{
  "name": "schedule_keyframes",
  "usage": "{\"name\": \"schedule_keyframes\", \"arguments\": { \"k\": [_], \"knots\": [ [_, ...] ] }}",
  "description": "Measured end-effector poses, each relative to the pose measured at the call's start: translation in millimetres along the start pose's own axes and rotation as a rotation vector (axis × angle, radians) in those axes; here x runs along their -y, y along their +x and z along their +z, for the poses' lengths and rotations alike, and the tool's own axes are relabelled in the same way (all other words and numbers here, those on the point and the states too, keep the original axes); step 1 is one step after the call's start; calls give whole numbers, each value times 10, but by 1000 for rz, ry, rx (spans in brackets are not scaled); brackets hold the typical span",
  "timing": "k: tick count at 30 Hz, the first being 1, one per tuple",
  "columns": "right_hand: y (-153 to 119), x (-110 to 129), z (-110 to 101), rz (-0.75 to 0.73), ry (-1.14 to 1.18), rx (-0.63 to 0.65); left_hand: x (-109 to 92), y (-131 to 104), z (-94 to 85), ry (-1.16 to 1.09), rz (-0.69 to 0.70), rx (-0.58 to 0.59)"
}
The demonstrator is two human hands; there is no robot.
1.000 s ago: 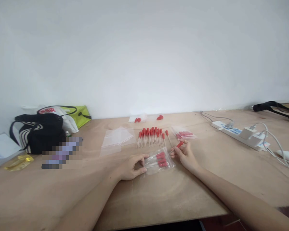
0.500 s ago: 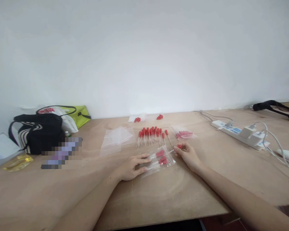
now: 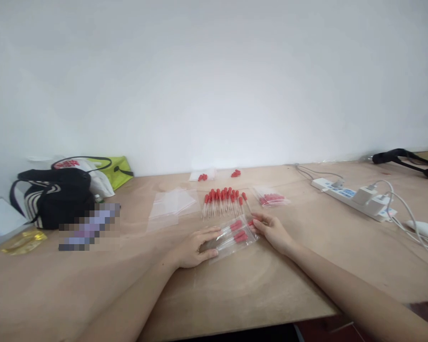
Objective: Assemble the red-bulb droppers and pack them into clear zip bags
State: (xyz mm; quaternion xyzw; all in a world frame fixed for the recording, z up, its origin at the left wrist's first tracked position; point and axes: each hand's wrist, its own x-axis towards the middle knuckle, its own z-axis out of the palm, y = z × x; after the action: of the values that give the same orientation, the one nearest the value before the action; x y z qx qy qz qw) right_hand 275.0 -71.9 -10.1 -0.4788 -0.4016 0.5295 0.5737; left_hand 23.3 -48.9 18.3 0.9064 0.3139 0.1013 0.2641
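My left hand (image 3: 196,248) lies at the left side of a clear zip bag (image 3: 224,252), fingers and thumb holding its edge against the table. Inside the bag are several droppers with red rubber bulbs (image 3: 240,236) at the right end. In my right hand (image 3: 272,232), thumb and fingers pinch the red bulb of another dropper (image 3: 250,223), whose thin stem points left into the bag's right end. Just behind, a group of red-bulbed droppers (image 3: 223,202) lies in rows, stems toward me. To their right rests a bag of red bulbs (image 3: 272,198).
Flat clear bags (image 3: 171,205) lie left of the droppers. Loose red bulbs (image 3: 236,174) sit near the wall. A power strip (image 3: 353,198) with chargers and cables occupies the right, a black bag (image 3: 57,194) the left. The table's front edge (image 3: 271,324) is close.
My right hand has moved slightly left, pushing the dropper farther into the bag, with its bulb now at the bag's end. My left hand stays in place on the bag.
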Motion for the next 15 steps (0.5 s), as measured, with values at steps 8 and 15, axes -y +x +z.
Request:
{"name": "schedule_keyframes", "arguments": {
  "k": [8,15],
  "knots": [
    [77,-20,40,-39,-243,78,29,2,9,2,25,-12],
    [135,-81,54,-89,-351,7,25,5,5,18,16,6]
  ]
}}
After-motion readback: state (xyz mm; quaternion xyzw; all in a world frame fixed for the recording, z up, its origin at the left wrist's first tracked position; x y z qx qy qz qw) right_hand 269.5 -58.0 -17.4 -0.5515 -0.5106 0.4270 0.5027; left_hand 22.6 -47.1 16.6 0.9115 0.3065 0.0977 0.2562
